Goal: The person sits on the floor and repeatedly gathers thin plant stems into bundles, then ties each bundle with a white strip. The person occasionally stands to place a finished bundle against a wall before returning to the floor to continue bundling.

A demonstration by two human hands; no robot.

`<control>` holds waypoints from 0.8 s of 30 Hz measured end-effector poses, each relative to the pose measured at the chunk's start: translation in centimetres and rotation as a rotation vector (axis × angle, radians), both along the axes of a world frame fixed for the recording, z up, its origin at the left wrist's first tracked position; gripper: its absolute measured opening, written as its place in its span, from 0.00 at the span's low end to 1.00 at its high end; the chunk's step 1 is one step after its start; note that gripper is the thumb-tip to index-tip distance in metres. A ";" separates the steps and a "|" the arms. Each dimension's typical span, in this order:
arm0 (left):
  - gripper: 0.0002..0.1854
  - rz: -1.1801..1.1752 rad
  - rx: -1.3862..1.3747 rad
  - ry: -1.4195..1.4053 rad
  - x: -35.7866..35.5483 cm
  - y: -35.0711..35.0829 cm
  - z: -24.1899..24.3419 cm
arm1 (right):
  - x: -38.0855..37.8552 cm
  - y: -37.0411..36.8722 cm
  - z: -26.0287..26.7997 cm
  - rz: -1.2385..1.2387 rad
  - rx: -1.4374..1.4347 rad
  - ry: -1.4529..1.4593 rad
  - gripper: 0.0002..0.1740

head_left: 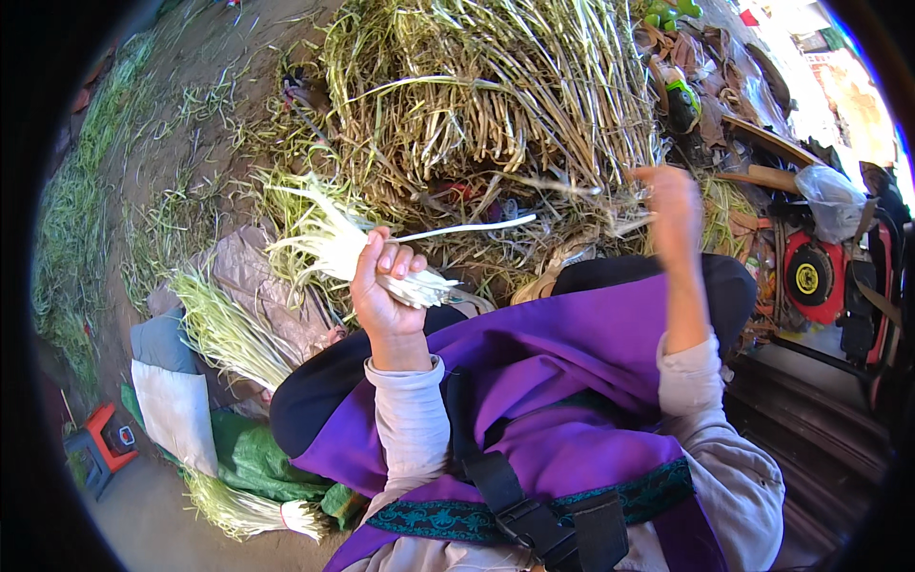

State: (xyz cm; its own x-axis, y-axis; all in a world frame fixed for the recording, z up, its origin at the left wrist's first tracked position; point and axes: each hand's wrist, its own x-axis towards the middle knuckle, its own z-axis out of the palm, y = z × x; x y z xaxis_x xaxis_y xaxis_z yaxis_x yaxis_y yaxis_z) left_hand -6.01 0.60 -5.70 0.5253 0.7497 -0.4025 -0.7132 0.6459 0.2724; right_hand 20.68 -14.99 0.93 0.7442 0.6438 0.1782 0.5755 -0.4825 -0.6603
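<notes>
A bunch of pale plant stalks [336, 247] is gripped in my left hand [389, 279], in front of my left knee. One white stalk [472, 227] sticks out to the right from that hand. My right hand [668, 207] is raised over the right knee and blurred by motion; whether it holds anything cannot be told. Ahead lies a large heap of long green and brown stalks [500, 93]. Beside my left leg rests another bundle of pale green stalks [236, 332]. A bundle tied with a red band [261, 508] lies further down at the left.
Green shreds [86, 214] litter the ground at the far left. A green woven sack [250, 454] and brown crumpled sheeting [261, 286] lie by the left leg. An orange and grey object [104, 443] stands lower left. Red and black equipment [815, 275] and a plastic bag [829, 200] are at the right.
</notes>
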 end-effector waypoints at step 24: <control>0.06 0.008 -0.141 0.228 4.3 -3.6 0.9 | -15.9 6.6 -4.8 0.440 0.088 0.170 0.29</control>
